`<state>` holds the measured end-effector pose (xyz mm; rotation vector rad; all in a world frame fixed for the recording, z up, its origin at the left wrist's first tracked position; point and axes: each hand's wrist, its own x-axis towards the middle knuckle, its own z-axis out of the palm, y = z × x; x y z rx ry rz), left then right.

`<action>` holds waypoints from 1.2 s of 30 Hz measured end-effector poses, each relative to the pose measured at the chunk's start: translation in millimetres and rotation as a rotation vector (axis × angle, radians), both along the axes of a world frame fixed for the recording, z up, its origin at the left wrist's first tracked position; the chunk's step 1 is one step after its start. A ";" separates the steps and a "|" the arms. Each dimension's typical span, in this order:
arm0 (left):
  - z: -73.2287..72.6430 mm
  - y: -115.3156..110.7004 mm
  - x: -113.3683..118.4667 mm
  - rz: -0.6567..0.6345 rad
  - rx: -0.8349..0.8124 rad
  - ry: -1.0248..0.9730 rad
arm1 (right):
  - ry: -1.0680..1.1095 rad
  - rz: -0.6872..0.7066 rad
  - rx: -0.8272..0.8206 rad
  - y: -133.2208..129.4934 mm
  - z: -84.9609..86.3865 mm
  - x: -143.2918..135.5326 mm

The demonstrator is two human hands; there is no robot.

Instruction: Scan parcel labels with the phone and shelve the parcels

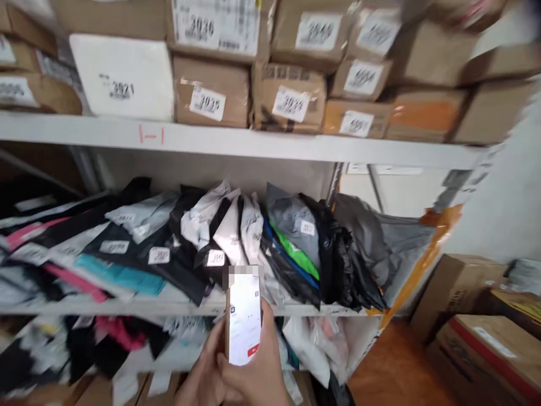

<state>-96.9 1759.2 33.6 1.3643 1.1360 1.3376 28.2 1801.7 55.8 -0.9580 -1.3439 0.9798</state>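
A smartphone [244, 321] with a bright, mostly white screen and a small red button low on it stands upright before the shelf. Both hands are wrapped round it: my left hand [207, 366] on its left side and lower edge, my right hand [264, 361] along its right side. Part of my left hand is hidden behind the right. Just beyond the phone, a row of soft mailing bags [228, 231] in black, grey and white lies on the middle shelf [190, 308]. Many bear white number labels.
Cardboard boxes [211, 93] with number labels fill the upper shelf [236, 144], beside a white box [122, 79] marked 3021. More bags [313, 344] lie on the lower shelf. At right, orange tape wraps the shelf post [416, 270], and cartons [494, 349] stand on the reddish floor.
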 end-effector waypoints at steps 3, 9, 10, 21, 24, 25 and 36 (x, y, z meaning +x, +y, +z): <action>-18.8 3.2 1.6 -0.230 -0.353 -0.472 | 0.044 0.122 -0.133 -11.6 -36.1 0.6; -42.9 -10.2 -5.0 -0.323 -0.549 -0.777 | 0.269 0.335 -0.417 -4.3 -55.4 17.6; -48.1 -12.7 -5.8 -0.326 -0.538 -0.789 | 0.299 0.333 -0.443 -3.2 -56.7 17.2; -75.1 -29.5 -18.9 -0.330 -0.504 -0.737 | 0.304 0.218 -0.529 -13.1 -68.6 -4.7; -71.6 -31.9 -19.8 -0.337 -0.496 -0.710 | 0.248 0.199 -0.504 -17.1 -66.4 -8.3; -71.1 -32.4 -20.2 -0.338 -0.491 -0.704 | 0.235 0.196 -0.498 -17.6 -65.7 -9.1; -69.6 -29.4 -26.2 -0.366 -0.419 -0.820 | 0.245 0.435 -0.472 -11.1 -71.1 3.3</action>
